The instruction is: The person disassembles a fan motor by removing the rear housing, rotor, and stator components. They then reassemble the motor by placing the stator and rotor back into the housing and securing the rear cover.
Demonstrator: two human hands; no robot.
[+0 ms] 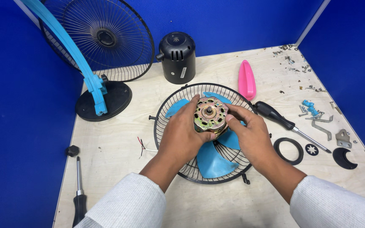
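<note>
I hold a round brass-coloured fan motor point(210, 115) with both hands above a black wire fan guard point(165, 110) lying flat on the wooden table. My left hand point(182, 135) wraps the motor's left side; my right hand point(250, 133) grips its right side with thumb and fingers. The motor's shaft end faces up. A blue fan blade point(212, 160) rests inside the guard under my hands. Thin red, black and white wires point(143, 147) trail out to the left of my left hand.
A black motor housing point(177, 57) and a second guard point(102, 38) stand at the back, with a blue stand on a black base point(106, 99). A pink cover point(246, 79), screwdriver point(284, 122), black rings point(288, 150), brackets and screws lie right. Another screwdriver point(79, 194) and knob point(72, 150) lie left.
</note>
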